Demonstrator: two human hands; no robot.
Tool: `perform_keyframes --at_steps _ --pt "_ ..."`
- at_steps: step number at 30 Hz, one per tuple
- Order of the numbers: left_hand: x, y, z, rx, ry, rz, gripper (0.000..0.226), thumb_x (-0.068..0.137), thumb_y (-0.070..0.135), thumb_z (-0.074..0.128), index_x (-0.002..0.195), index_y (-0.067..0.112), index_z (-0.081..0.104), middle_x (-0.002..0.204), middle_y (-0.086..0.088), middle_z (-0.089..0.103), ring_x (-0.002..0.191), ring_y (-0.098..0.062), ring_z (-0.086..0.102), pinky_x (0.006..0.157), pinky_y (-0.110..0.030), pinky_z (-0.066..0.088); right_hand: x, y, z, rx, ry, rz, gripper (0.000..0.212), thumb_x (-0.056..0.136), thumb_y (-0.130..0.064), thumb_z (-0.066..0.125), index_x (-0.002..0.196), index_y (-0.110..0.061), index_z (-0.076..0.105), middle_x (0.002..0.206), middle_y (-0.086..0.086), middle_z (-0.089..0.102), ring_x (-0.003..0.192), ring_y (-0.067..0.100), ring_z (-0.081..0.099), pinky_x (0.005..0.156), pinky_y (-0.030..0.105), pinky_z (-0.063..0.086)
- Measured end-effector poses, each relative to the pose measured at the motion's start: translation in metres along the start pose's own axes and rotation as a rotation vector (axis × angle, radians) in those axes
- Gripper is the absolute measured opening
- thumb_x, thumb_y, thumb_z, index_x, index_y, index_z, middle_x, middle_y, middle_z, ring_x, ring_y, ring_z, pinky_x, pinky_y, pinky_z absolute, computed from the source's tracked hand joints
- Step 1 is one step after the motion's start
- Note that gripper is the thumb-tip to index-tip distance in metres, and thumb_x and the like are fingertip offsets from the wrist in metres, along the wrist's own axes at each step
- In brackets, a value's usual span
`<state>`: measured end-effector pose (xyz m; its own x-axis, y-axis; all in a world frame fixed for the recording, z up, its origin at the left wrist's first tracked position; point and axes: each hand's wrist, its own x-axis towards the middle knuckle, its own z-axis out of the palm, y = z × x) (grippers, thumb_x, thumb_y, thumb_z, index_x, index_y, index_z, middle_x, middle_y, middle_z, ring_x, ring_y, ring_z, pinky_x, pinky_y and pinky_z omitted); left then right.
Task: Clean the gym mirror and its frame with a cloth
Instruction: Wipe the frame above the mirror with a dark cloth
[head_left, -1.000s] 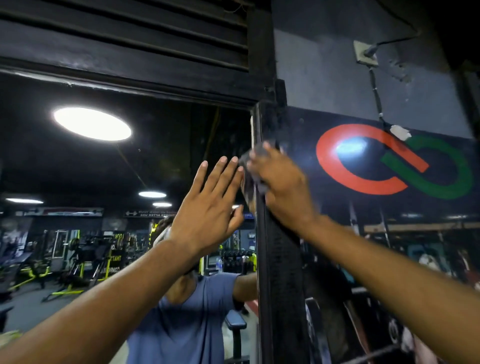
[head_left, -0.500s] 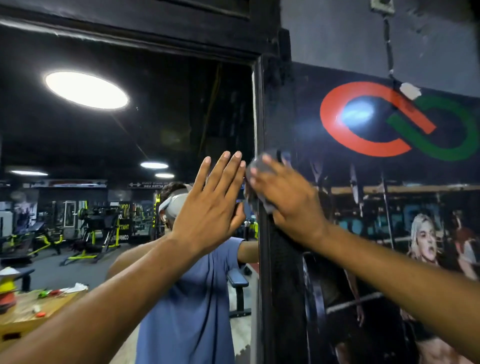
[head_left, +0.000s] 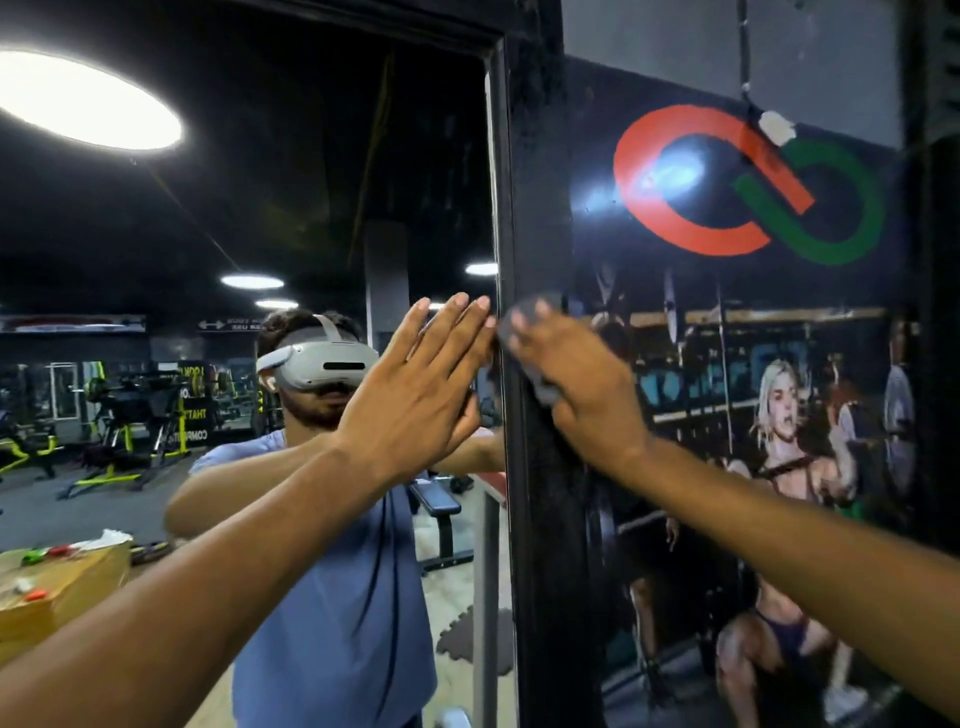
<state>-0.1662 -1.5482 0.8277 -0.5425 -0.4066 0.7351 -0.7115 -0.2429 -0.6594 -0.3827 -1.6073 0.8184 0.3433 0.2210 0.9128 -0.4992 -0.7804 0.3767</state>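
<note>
Our right hand has slid the cloth down the frame; our left hand stays flat-fingered on the mirror. The cloth looks soft and light, so we press it under curled fingers.

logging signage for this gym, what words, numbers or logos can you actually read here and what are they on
No word reads whole.
Red and green loop logo on the wall poster: no letters.
Black overhead sign reflected in the mirror: white letters and a dumbbell symbol, reversed and too small to read.
Yellow-lettered banner reflected behind the machines: reversed, partly hidden, only fragments, unreadable.
Grey cloth under the right hand, and the black frame: no text visible.
</note>
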Motion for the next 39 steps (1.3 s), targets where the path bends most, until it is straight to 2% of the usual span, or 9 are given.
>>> perform_keyframes --at_steps 4,8,11,18,21,26,32,36,39 --pt "-0.001 0.002 -0.002 -0.024 -0.022 -0.012 0.078 0.108 0.050 -0.006 0.168 0.002 0.000 0.176 -0.021 -0.007 0.164 -0.037 -0.007 0.132 -0.058 0.001 -0.034 -0.010 -0.025 -0.052 -0.211 -0.211 0.040 0.098 -0.005 0.063 0.137 -0.007 0.068 0.144 0.010 0.064 0.137 0.029 0.057 0.112 0.042 0.050" --pt "0.000 0.004 -0.004 -0.060 -0.023 -0.025 0.080 0.103 0.046 -0.017 0.168 0.002 -0.001 0.176 -0.022 -0.006 0.164 -0.036 -0.008 0.132 -0.058 0.000 0.062 0.035 -0.031 -0.035 0.072 0.109 0.052 0.087 0.010 0.056 0.137 -0.001 0.067 0.144 0.015 0.063 0.136 0.032 0.058 0.118 0.047 0.043" --pt "-0.005 0.006 -0.004 -0.094 -0.011 -0.028 0.079 0.104 0.045 -0.019 0.168 0.002 -0.002 0.176 -0.022 -0.006 0.164 -0.036 -0.007 0.132 -0.058 0.001 0.086 0.044 -0.013 -0.032 0.102 0.204 0.059 0.086 0.008 0.048 0.141 -0.003 0.064 0.150 0.014 0.058 0.143 0.034 0.052 0.121 0.050 0.038" --pt "-0.032 0.025 -0.002 -0.086 -0.053 -0.025 0.079 0.109 0.053 0.014 0.169 0.003 -0.001 0.176 -0.023 -0.009 0.164 -0.038 -0.010 0.131 -0.060 0.001 -0.111 -0.082 0.034 0.073 0.105 0.561 0.071 0.089 0.028 0.050 0.148 -0.012 0.056 0.159 0.003 0.049 0.153 0.023 0.040 0.120 0.054 0.041" --pt "-0.041 0.033 -0.002 -0.102 -0.081 -0.022 0.078 0.108 0.052 0.008 0.169 0.003 0.000 0.175 -0.023 -0.010 0.163 -0.039 -0.012 0.131 -0.061 0.000 -0.142 -0.102 0.016 0.094 0.041 0.529 0.060 0.092 0.018 0.053 0.145 -0.010 0.056 0.153 0.007 0.054 0.146 0.024 0.050 0.112 0.059 0.047" --pt "-0.049 0.039 -0.006 -0.137 -0.098 -0.036 0.078 0.108 0.051 0.010 0.169 0.003 0.001 0.176 -0.023 -0.008 0.163 -0.038 -0.012 0.131 -0.060 0.001 -0.016 -0.044 -0.008 -0.008 0.153 0.457 0.059 0.088 0.019 0.053 0.142 -0.005 0.063 0.152 0.013 0.057 0.146 0.031 0.049 0.124 0.042 0.038" --pt "-0.077 0.040 -0.004 -0.174 -0.094 0.012 0.076 0.108 0.044 -0.003 0.167 -0.002 0.000 0.176 -0.024 -0.004 0.164 -0.038 -0.007 0.131 -0.059 0.004 -0.063 -0.066 0.016 -0.223 -0.220 0.221 0.061 0.082 -0.002 0.063 0.143 -0.004 0.061 0.153 0.013 0.055 0.148 0.032 0.037 0.119 0.048 0.041" --pt "-0.094 0.043 -0.004 -0.182 -0.121 0.024 0.078 0.109 0.050 0.002 0.167 -0.002 -0.004 0.175 -0.024 -0.011 0.163 -0.039 -0.012 0.131 -0.059 0.003 -0.145 -0.102 0.004 -0.220 -0.450 0.123 0.066 0.075 -0.002 0.078 0.139 -0.011 0.065 0.146 0.007 0.061 0.140 0.032 0.050 0.116 0.047 0.041" --pt "-0.100 0.049 -0.004 -0.192 -0.108 0.007 0.082 0.109 0.051 0.020 0.167 -0.003 -0.001 0.175 -0.025 -0.008 0.163 -0.040 -0.009 0.131 -0.059 0.002 -0.112 -0.085 -0.010 -0.259 -0.373 0.105 0.056 0.085 -0.003 0.064 0.140 -0.011 0.061 0.143 0.011 0.061 0.133 0.032 0.054 0.113 0.049 0.043"
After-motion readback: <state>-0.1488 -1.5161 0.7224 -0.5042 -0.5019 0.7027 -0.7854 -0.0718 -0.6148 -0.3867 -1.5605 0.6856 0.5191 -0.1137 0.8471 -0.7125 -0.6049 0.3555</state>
